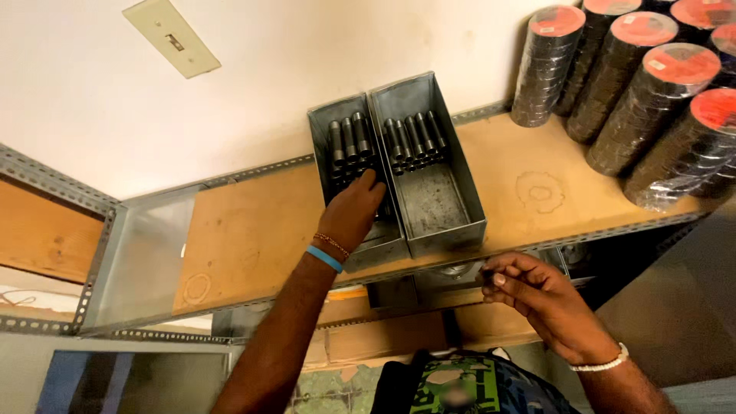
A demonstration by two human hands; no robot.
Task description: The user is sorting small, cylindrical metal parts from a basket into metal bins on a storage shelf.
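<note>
Two grey metal bins stand side by side on a wooden shelf. My left hand (351, 211) reaches into the left bin (320, 126), fingers resting on a row of dark bolts (349, 142); whether it grips one is hidden. The right bin (468, 199) holds more dark bolts (415, 138) at its far end, and its near half is bare metal. My right hand (540, 295) hovers below the shelf's front edge, fingers loosely curled, holding nothing I can see. A blue band sits on my left wrist, a white one on my right.
Stacks of dark discs with red labels (652, 84) lie wrapped at the shelf's right end. The wooden shelf board (245, 230) has a metal angle frame (100, 253). A light switch plate (170, 37) is on the wall. Boxes sit on the lower shelf.
</note>
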